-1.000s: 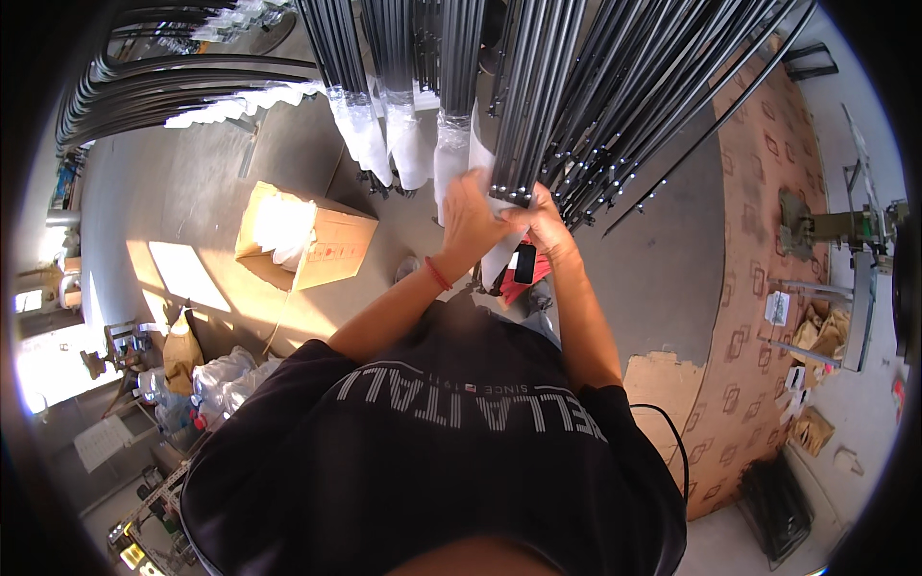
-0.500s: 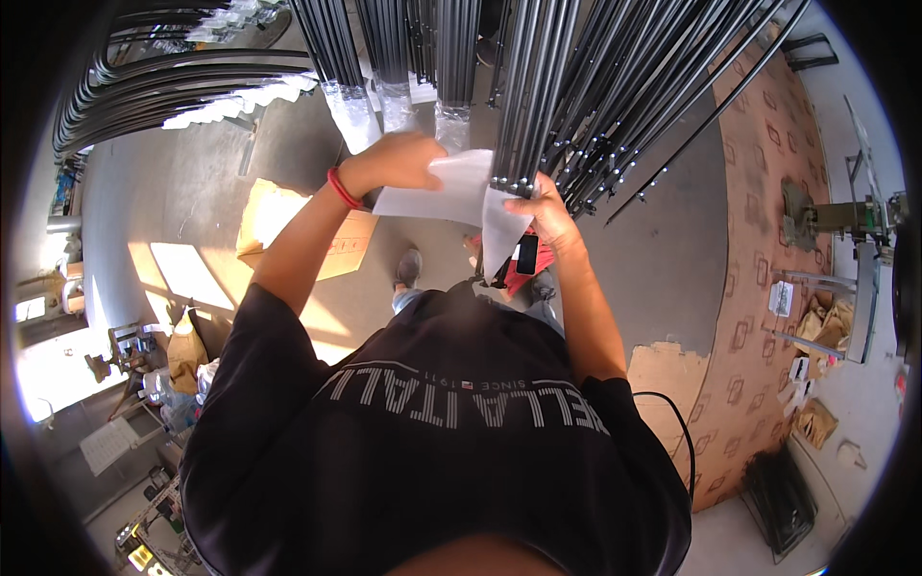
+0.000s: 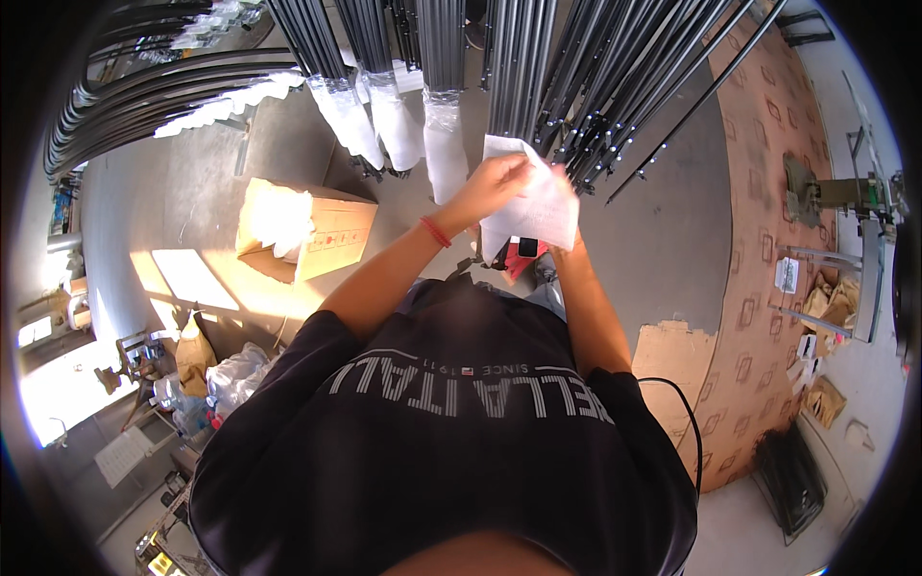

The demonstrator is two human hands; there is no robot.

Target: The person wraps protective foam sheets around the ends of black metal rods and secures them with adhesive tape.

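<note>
A white packing sheet (image 3: pixel 531 219), thin like foam, is folded across the lower ends of a bundle of black metal rods (image 3: pixel 519 96) in front of me. My left hand (image 3: pixel 499 182), red band at the wrist, lies over the sheet's front with its fingers curled in on it. Behind the sheet's right side is my right hand (image 3: pixel 567 240), partly covered, gripping sheet and rod ends from the right; its fingertips are blurred. Left of these, other rod bundles (image 3: pixel 442 48) have their ends wrapped in white sheet and clear film (image 3: pixel 443 110).
Many loose black rods (image 3: pixel 624 96) fan out at the right. An open cardboard box (image 3: pixel 336 230) with white material inside stands on the floor at left. Curved black tubes (image 3: pixel 173 82) with wrapped ends are at far left. Patterned sheeting (image 3: pixel 759 240) covers the right side.
My left hand has swung rightward, bringing the sheet's loose left part across the rod ends. The sheet now covers much of my right hand.
</note>
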